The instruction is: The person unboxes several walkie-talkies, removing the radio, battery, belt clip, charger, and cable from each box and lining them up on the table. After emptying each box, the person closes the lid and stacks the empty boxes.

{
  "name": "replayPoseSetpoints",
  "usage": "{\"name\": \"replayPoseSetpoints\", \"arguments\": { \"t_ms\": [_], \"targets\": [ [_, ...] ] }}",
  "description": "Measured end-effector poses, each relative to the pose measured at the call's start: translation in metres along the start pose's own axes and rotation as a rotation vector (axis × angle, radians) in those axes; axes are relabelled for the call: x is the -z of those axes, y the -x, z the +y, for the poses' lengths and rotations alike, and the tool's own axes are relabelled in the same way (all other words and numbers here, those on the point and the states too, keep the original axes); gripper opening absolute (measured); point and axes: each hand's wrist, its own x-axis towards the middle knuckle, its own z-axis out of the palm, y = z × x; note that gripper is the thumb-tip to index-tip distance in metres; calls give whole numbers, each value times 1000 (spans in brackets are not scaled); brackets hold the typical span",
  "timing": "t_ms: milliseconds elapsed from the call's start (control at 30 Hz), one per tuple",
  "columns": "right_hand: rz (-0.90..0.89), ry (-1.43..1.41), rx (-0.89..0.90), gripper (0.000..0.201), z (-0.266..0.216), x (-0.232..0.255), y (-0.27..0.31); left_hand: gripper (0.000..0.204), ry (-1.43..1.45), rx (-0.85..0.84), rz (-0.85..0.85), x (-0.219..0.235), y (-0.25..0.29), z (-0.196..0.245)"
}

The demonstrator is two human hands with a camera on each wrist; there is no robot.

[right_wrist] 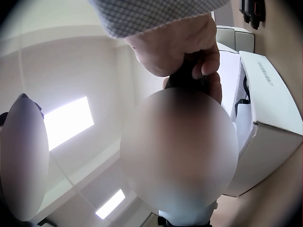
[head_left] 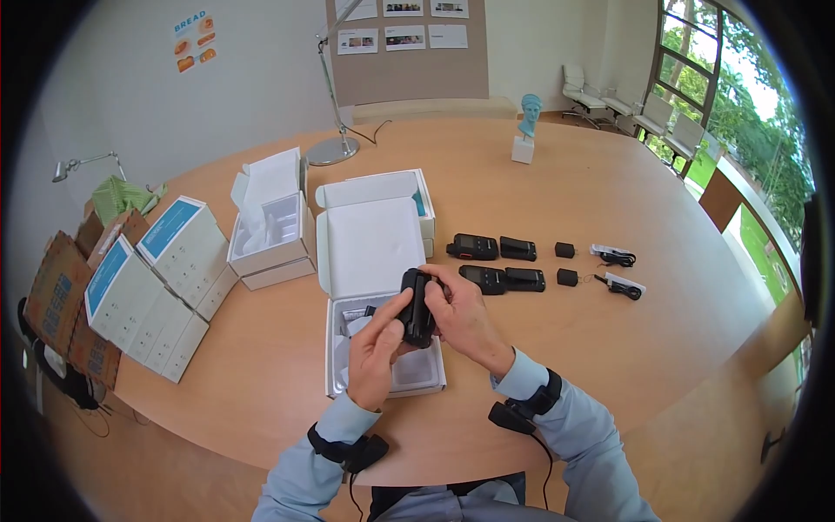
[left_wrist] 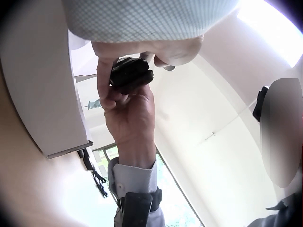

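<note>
Both hands hold a black handheld device point(head_left: 418, 309) above an open white box point(head_left: 439, 380). My right hand point(head_left: 470, 322) grips its upper right side, thumb laid against it. From the lower left, my left hand point(head_left: 372, 364) pinches it between thumb and fingers. In the left wrist view, the device point(left_wrist: 129, 74) shows as two black layers, one against the other. The box below has its lid point(head_left: 372, 248) folded back; a plastic tray and small packed items inside are partly hidden by the hands.
To the right lie two rows of black handheld radios point(head_left: 477, 247), flat black pieces point(head_left: 525, 279), small black adapters point(head_left: 565, 250) and coiled cables point(head_left: 619, 258). Several white boxes point(head_left: 161, 300) stand at the left, beside another open box point(head_left: 271, 222). Behind are a lamp base point(head_left: 332, 151) and a small bust point(head_left: 530, 117).
</note>
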Motion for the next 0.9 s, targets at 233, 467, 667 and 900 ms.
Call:
{"name": "replayPoseSetpoints", "arguments": {
  "t_ms": [233, 467, 667, 900],
  "targets": [
    [-48, 21, 205, 26, -16, 10, 4, 60, 318, 83, 183, -2, -5, 10],
    [-86, 394, 285, 22, -19, 117, -5, 69, 337, 27, 219, 3, -7, 14],
    [-366, 792, 243, 34, 25, 165, 16, 71, 301, 64, 175, -2, -5, 10],
    [-481, 957, 261, 48, 71, 174, 17, 66, 256, 69, 143, 0, -4, 4]
  ]
}}
